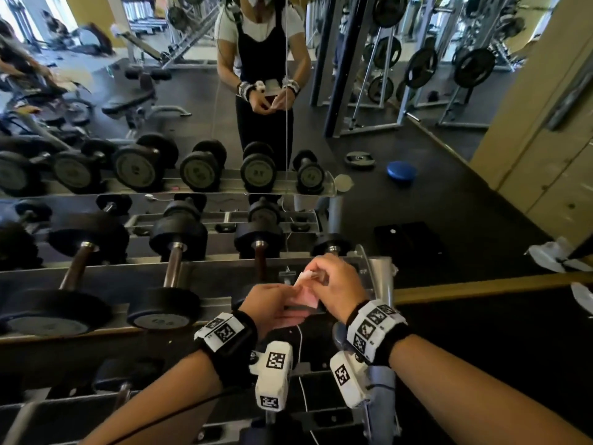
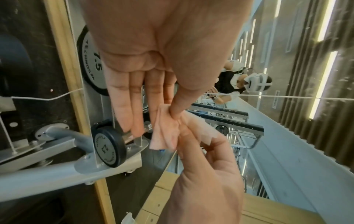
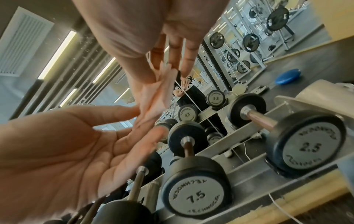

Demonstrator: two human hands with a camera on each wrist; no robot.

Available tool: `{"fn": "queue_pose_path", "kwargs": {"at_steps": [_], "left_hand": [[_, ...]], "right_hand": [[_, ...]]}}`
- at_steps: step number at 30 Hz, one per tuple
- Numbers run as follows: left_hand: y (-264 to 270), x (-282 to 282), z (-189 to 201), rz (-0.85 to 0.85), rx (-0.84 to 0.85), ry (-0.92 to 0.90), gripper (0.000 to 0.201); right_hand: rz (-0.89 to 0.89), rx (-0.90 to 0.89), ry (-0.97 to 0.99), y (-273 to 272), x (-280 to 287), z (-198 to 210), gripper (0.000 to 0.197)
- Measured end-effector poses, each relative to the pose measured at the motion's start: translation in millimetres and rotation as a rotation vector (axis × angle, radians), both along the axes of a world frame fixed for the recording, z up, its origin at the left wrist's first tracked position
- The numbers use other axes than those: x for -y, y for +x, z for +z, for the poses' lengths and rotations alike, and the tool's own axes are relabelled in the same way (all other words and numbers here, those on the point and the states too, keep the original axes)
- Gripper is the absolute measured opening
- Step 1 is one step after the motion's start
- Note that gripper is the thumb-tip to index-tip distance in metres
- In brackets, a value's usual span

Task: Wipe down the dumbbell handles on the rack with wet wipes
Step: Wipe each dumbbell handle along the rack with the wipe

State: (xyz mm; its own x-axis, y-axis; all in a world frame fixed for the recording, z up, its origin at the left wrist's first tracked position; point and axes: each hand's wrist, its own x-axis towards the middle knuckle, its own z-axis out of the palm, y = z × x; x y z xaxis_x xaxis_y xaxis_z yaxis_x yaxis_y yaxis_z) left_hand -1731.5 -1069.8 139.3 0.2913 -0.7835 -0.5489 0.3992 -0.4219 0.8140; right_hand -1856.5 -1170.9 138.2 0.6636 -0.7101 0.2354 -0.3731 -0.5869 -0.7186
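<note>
So right now both hands are busy with the pale pink wet wipe and none of the dumbbells is being touched. The left hand pinches one end of the crumpled sheet between thumb and forefinger, with the other fingers held out straight, and the right hand pinches the other end from above, so the wipe is stretched between them like it's being pulled open or unfolded. All this happens in the air just over the right end of the grey metal dumbbell rack, in front of the wall mirror. My guess is the task is barely started: the wipe is not yet on any handle, and I can't tell from these shots whether any handle has already been cleaned, nothing looks obviously wet. Still to do would be the whole row: the small black dumbbell marked 2.5 at the right end, the black dumbbell marked 7.5 next to it, and the bigger black dumbbells with brownish handles running off toward the left end of the rack, plus whatever sits on the lower shelf, which is mostly hidden by the arms. The closest handle looks like the 2.5 one, so that's probably the natural first stop once the wipe is opened up.
</note>
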Motion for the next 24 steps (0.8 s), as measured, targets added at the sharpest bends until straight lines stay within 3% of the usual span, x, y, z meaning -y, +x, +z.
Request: {"fn": "queue_pose_path", "kwargs": {"at_steps": [6,10,16,24], "left_hand": [[37,46,-1,0.054,-0.214,0.014,0.025],[57,67,-11,0.114,-0.371,0.028,0.027],[63,90,-29,-0.004,-0.304,0.043,0.016],[46,122,-52,0.053,-0.3,0.109,0.017]], "right_hand": [[0.029,-0.011,-0.222,31,38,-16,0.014],[0.059,-0.029,-0.255,31,50,-36,0.02],[0.097,-0.021,-0.182,25,70,-52,0.023],[0.1,-0.05,-0.044,12,102,-66,0.037]]}}
